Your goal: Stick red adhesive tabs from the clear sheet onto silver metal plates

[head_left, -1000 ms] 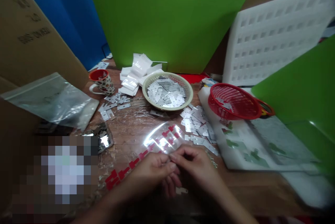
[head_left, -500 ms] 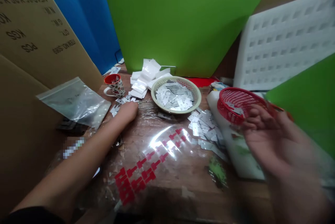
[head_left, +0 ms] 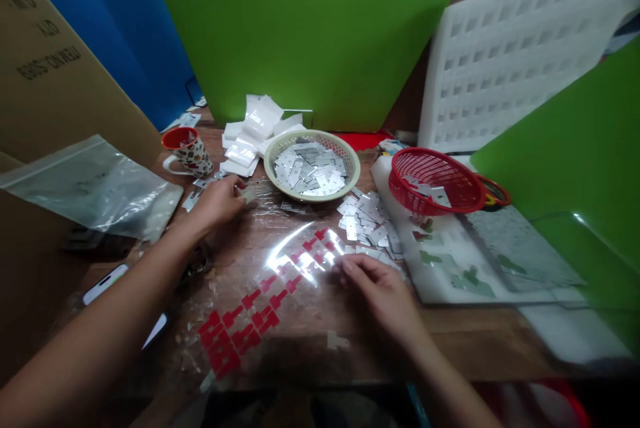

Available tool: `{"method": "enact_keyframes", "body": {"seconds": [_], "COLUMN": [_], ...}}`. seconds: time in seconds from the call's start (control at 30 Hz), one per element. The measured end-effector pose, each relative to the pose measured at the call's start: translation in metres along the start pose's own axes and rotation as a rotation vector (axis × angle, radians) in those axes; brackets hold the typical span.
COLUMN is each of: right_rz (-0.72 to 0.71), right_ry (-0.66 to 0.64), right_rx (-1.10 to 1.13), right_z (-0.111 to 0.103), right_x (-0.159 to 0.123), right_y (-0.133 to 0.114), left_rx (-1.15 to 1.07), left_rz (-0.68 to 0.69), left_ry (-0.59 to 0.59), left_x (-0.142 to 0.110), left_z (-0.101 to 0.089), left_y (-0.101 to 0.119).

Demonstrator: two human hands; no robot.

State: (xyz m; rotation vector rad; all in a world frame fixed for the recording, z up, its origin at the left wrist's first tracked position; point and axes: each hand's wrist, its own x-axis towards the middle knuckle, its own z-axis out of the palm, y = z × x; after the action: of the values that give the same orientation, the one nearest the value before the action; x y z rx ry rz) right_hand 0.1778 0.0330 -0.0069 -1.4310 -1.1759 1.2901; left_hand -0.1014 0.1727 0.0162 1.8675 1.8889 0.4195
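Observation:
My left hand [head_left: 216,203] reaches far out to the left side of the table and pinches a small pale metal plate [head_left: 247,193] between its fingertips, next to a scatter of such plates near the mug [head_left: 187,151]. My right hand [head_left: 381,291] lies palm down on the table, its fingertips at the clear film with red stickers [head_left: 280,281] and close to a loose pile of silver plates [head_left: 367,225]. Nothing shows in the right hand. A beige basket [head_left: 271,161] full of silver plates stands beyond.
A red basket [head_left: 433,181] sits on a white foam sheet [head_left: 500,268] at right. A zip bag [head_left: 90,185] lies on a cardboard box at left, a phone [head_left: 107,285] below it. Small white bags [head_left: 250,135] are stacked at the back. Green panels and a white foam tray enclose the table.
My right hand came back from the red basket down to the film with red stickers. My left hand stayed at the plates by the mug and now pinches one.

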Motion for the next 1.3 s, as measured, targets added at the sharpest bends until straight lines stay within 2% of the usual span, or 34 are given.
{"method": "enact_keyframes", "body": {"seconds": [0.1, 0.17, 0.23, 0.3, 0.37, 0.43, 0.5, 0.57, 0.67, 0.77, 0.9, 1.0, 1.13, 1.2, 1.3], "right_rz": [-0.173, -0.307, -0.392, -0.428, -0.419, -0.373, -0.313, -0.226, -0.116, -0.135, -0.236, -0.385, -0.633, -0.731, -0.877], "right_ry": [-0.135, -0.259, -0.358, -0.326, -0.177, -0.005, 0.086, 0.079, -0.001, -0.036, 0.046, 0.095, 0.075, -0.025, -0.307], "right_rx": [-0.230, -0.417, -0.625, -0.818, -0.983, -1.121, -1.222, -1.246, -1.175, -1.129, -1.023, -0.953, -1.071, -1.153, -1.214], "right_z": [0.016, 0.026, 0.031, 0.030, 0.024, 0.016, 0.010, 0.007, 0.007, 0.009, 0.006, -0.001, 0.003, 0.017, 0.051], "right_x": [-0.004, -0.005, -0.003, 0.002, 0.012, 0.025, 0.040, 0.056, 0.073, 0.076, 0.057, 0.040, 0.038, 0.052, 0.088], "right_y": [0.005, 0.009, 0.013, 0.015, 0.016, 0.016, 0.014, 0.012, 0.008, -0.001, -0.022, -0.047, -0.091, -0.111, -0.128], "left_rx": [-0.306, -0.841, -1.209, -1.396, -1.500, -1.553, -1.554, -1.536, -1.525, -1.521, -1.514, -1.522, -1.519, -1.514, -1.512], "left_rz": [-0.010, -0.121, -0.243, -0.334, -0.387, -0.429, -0.485, -0.522, -0.507, -0.492, -0.494, -0.470, -0.452, -0.449, -0.470], "left_ry": [-0.106, -0.236, -0.314, -0.350, -0.358, -0.367, -0.371, -0.354, -0.329, -0.331, -0.333, -0.338, -0.362, -0.366, -0.356], "left_x": [-0.041, -0.071, -0.097, -0.116, -0.130, -0.140, -0.145, -0.149, -0.152, -0.155, -0.156, -0.156, -0.160, -0.163, -0.168], "left_z": [0.007, 0.013, 0.019, 0.024, 0.031, 0.040, 0.051, 0.061, 0.071, 0.074, 0.072, 0.070, 0.069, 0.071, 0.077], "left_y": [0.015, 0.021, 0.020, 0.013, 0.003, -0.006, -0.012, -0.014, -0.014, -0.014, -0.013, -0.009, -0.002, 0.000, 0.003]}}
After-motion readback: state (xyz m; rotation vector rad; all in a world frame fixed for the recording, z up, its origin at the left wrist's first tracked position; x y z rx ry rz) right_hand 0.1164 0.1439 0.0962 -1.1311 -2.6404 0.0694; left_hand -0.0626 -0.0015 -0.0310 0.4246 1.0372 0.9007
